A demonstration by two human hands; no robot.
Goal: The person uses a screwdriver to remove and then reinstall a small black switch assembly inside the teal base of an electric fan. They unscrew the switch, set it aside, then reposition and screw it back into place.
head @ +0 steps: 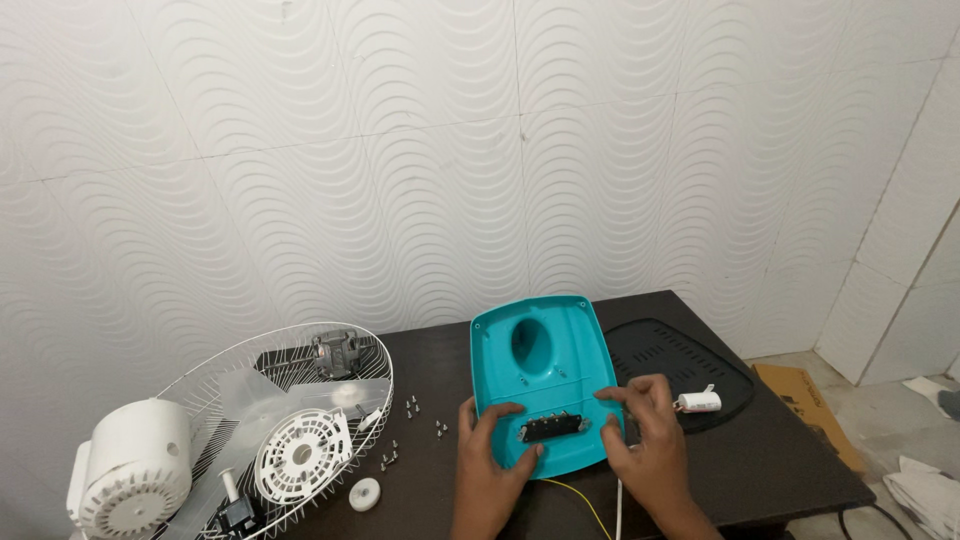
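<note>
A turquoise plastic fan-base shell (548, 370) lies on the dark table (760, 470) with its inside facing up. My left hand (488, 460) grips its near left edge, fingers reaching toward a black switch block (550, 427) set in the shell. On the near right edge rests my right hand (645, 440), its fingers touching the shell beside the switch block. A yellow wire (580, 500) and a white cord run from the shell toward me.
A black base plate (690, 365) lies to the right with a small white capacitor (698, 402) on it. At left are a white wire fan guard (300, 400), a motor (337, 352), a white motor housing (130, 480), a white knob (365, 494) and several loose screws (410, 405).
</note>
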